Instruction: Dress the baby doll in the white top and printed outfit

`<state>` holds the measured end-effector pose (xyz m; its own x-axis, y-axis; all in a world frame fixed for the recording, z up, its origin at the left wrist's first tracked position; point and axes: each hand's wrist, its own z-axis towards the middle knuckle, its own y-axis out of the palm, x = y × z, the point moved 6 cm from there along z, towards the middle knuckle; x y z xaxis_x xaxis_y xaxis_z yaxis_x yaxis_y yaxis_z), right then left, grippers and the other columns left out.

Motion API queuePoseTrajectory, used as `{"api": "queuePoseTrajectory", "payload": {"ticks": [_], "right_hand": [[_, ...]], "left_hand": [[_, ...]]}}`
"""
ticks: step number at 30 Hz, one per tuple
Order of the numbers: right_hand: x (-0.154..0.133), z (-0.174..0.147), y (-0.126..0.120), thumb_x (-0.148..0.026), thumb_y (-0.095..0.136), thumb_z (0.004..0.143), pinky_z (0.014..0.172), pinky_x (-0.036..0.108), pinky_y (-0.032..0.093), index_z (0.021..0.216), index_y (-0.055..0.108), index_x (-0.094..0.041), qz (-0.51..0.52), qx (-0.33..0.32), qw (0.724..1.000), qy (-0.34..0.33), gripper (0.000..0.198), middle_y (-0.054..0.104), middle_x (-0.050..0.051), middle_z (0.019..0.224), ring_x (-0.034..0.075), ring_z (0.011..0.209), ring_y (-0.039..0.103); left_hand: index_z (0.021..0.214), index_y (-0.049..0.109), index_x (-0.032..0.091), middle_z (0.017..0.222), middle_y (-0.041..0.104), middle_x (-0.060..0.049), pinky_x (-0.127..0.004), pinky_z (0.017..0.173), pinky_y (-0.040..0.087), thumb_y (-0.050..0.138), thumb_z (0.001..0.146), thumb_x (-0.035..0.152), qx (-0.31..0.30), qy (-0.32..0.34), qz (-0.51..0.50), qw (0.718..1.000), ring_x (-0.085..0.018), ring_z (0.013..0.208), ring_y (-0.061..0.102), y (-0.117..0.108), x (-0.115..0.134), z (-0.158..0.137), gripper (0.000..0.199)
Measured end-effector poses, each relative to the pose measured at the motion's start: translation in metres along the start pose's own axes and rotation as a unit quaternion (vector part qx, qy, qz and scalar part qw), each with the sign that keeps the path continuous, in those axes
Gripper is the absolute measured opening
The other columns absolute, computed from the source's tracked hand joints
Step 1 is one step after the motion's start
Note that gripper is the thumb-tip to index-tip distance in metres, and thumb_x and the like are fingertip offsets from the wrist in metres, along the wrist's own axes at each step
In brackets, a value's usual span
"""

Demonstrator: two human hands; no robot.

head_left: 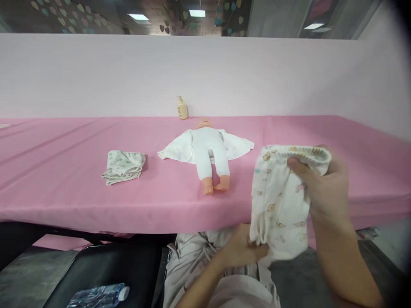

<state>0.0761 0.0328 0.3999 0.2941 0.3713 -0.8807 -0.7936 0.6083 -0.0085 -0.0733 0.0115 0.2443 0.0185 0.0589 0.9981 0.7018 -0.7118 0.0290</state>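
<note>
Small white baby pants (279, 205) with a printed animal pattern hang in front of me at the right, over the table's front edge. My right hand (324, 184) is closed on the gathered elastic waistband, thumb on the near side. Lower down, my left hand (244, 248) is closed on a leg end of the pants, its fingertips partly hidden by the cloth. A baby doll (208, 145) lies on its back beyond my hands, its bare feet pointing at me. White cloth spreads out from under it on both sides.
The table has a pink cover (70, 188). A folded patterned cloth (125, 164) lies left of the doll, and a pump bottle (182, 108) stands by the white wall (96, 72). At the lower left, a water bottle (99, 296) lies on a black chair (118, 265).
</note>
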Motion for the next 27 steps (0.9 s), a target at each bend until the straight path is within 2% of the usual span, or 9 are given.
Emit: {"api": "queuePoseTrajectory", "payload": {"ticks": [7,11,14,16,18,20,23,25,27], "right_hand": [[0.005,0.029,-0.008,-0.042,0.075,0.07,0.053,0.033,0.044,0.077,0.063,-0.034,-0.051,0.031,0.998,-0.01,0.016,0.058,-0.003,0.074,0.018,0.064,0.054],[0.026,0.047,-0.004,-0.045,0.071,0.071,0.047,0.032,0.046,0.084,0.064,-0.03,-0.043,-0.056,0.996,0.052,0.021,0.061,0.0,0.078,0.018,0.061,0.058],[0.019,0.042,-0.019,-0.043,0.074,0.069,0.044,0.031,0.048,0.088,0.063,-0.031,-0.097,-0.044,0.994,-0.011,0.025,0.062,0.0,0.081,0.018,0.061,0.06],[0.008,0.02,-0.025,-0.038,0.074,0.068,0.047,0.034,0.053,0.098,0.062,-0.038,-0.141,-0.109,0.98,-0.083,0.033,0.064,0.002,0.093,0.023,0.072,0.064],[0.003,-0.019,-0.018,-0.03,0.067,0.071,0.062,0.037,0.06,0.118,0.053,-0.046,-0.181,-0.267,0.935,-0.147,0.052,0.063,0.001,0.111,0.027,0.093,0.065],[0.004,-0.071,-0.005,-0.019,0.054,0.075,0.08,0.028,0.058,0.135,0.042,-0.045,-0.229,-0.441,0.839,-0.221,0.067,0.059,-0.001,0.124,0.021,0.109,0.06],[0.01,-0.135,0.012,-0.009,0.049,0.07,0.103,0.022,0.045,0.141,0.041,-0.029,-0.308,-0.528,0.7,-0.369,0.074,0.052,-0.002,0.134,0.015,0.125,0.048],[0.016,-0.156,0.024,-0.014,0.051,0.074,0.116,0.033,0.028,0.136,0.048,-0.019,-0.32,-0.498,0.687,-0.421,0.063,0.053,0.003,0.134,0.019,0.129,0.043],[0.023,-0.165,0.033,-0.019,0.054,0.079,0.119,0.047,0.014,0.128,0.055,-0.016,-0.319,-0.432,0.708,-0.458,0.05,0.056,0.007,0.13,0.025,0.129,0.043]], "left_hand": [[0.109,0.064,0.016,0.113,0.063,-0.009,-0.034,0.081,0.049,0.079,0.061,0.028,-0.094,-0.069,-0.217,0.969,-0.026,0.101,0.06,0.033,-0.044,-0.013,0.052],[0.109,0.065,0.018,0.112,0.066,-0.007,-0.035,0.091,0.046,0.081,0.055,0.019,-0.021,-0.109,-0.321,0.941,-0.026,0.106,0.06,0.03,-0.042,-0.011,0.055],[0.106,0.066,0.014,0.106,0.069,-0.01,-0.036,0.083,0.049,0.075,0.053,0.011,0.043,-0.127,-0.407,0.904,-0.027,0.095,0.064,0.023,-0.039,-0.01,0.054],[0.105,0.064,0.012,0.099,0.07,-0.012,-0.036,0.073,0.051,0.073,0.053,0.011,0.086,-0.135,-0.442,0.883,-0.026,0.084,0.066,0.015,-0.038,-0.009,0.053],[0.104,0.064,0.01,0.088,0.07,-0.011,-0.032,0.063,0.051,0.072,0.056,0.013,0.115,-0.133,-0.477,0.861,-0.024,0.072,0.066,0.007,-0.034,-0.009,0.049],[0.102,0.064,0.009,0.078,0.069,-0.009,-0.027,0.058,0.048,0.071,0.06,0.017,0.114,-0.131,-0.525,0.833,-0.019,0.063,0.063,0.002,-0.028,-0.011,0.044],[0.104,0.065,0.006,0.069,0.065,-0.007,-0.024,0.051,0.044,0.067,0.071,0.034,0.099,-0.142,-0.6,0.781,-0.014,0.052,0.057,-0.001,-0.021,-0.017,0.044],[0.106,0.064,0.005,0.068,0.065,-0.008,-0.023,0.049,0.044,0.065,0.075,0.04,0.111,-0.14,-0.617,0.767,-0.014,0.051,0.057,-0.004,-0.02,-0.025,0.046],[0.108,0.063,0.008,0.072,0.066,-0.008,-0.024,0.055,0.047,0.067,0.075,0.033,0.145,-0.114,-0.605,0.775,-0.016,0.059,0.061,-0.01,-0.018,-0.032,0.042]]}}
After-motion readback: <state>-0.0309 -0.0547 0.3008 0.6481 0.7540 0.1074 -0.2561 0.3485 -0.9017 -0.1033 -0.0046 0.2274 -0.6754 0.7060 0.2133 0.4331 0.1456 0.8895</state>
